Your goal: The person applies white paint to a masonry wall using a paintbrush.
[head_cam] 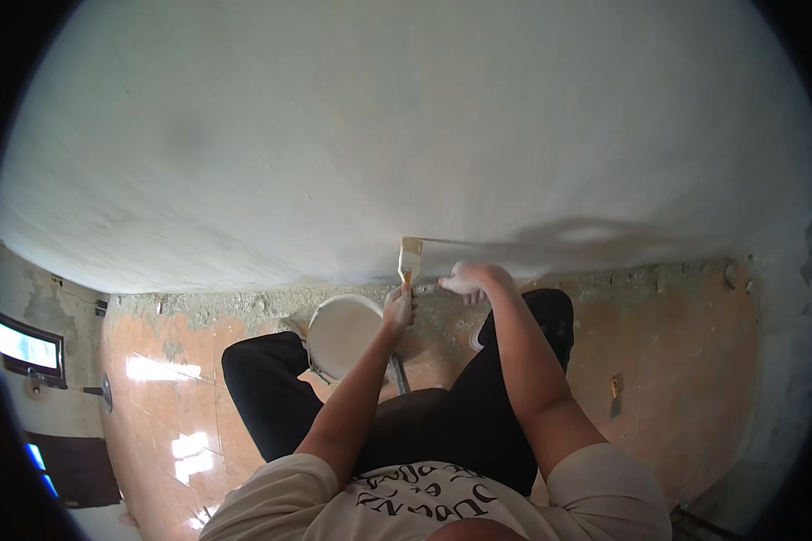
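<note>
My left hand (398,310) grips the wooden or orange handle of a putty knife (410,260). Its blade points up at the pale wall (406,135) and carries a beige coating; whether it touches the wall I cannot tell. To the right, my right hand (472,280) is held before the foot of the wall, thumb out and fingers hanging down, with nothing seen in it. Below and left of my left hand stands a round bucket (313,321) holding a smooth, pale beige compound (348,335). My left forearm hides part of its right side.
A second putty knife (616,397) lies on the orange tiled floor (677,379) at right. Rough, crusted mortar (210,308) runs along the wall base. A grey bar (399,375) sits beside the bucket. My bent knees flank the work area. At far left stands a fan (106,392).
</note>
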### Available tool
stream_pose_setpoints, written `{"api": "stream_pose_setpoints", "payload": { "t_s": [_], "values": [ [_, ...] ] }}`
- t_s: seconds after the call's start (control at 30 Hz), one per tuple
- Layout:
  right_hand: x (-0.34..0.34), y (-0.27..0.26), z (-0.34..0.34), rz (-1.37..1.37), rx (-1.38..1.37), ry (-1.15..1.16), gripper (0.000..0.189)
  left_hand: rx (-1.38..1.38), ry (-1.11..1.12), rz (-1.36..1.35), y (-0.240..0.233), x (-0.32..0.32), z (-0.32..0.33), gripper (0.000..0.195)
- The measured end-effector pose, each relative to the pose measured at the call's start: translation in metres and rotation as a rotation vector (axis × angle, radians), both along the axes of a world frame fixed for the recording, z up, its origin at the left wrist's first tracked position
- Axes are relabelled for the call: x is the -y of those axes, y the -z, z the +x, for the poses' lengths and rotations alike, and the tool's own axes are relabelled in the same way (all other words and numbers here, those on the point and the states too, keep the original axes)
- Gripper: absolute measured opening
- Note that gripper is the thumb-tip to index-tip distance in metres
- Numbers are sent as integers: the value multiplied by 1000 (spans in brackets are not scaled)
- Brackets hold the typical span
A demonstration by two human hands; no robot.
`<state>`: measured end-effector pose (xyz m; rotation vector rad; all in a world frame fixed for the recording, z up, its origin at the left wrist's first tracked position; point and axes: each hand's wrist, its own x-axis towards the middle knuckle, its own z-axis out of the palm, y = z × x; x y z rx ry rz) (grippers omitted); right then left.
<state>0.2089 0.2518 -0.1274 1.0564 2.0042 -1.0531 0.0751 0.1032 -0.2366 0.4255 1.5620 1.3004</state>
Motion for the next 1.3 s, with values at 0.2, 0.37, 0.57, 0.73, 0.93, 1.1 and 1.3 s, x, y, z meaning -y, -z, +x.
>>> {"api": "stream_pose_setpoints", "payload": {
  "t_s": [0.2,0.37,0.57,0.73,0.93,1.1,1.3],
  "values": [
    [33,27,-21,-66,-55,-122,46,237,124,135,-40,7,-8,31],
    [70,10,-38,-305,-392,-113,30,166,186,231,-119,35,-11,33],
    [110,10,-52,-524,-807,-50,17,83,167,253,-121,69,-40,31],
    [154,23,-61,-517,-968,97,14,-167,332,129,-142,102,-61,36],
    [166,37,-65,-563,-740,256,18,-677,535,-168,-135,169,-140,45],
    [157,64,-54,-504,-377,234,22,-832,420,-346,-178,198,-161,43],
    [176,96,-65,-190,-285,83,27,-656,404,-162,-143,202,-176,41]
  ]
}}
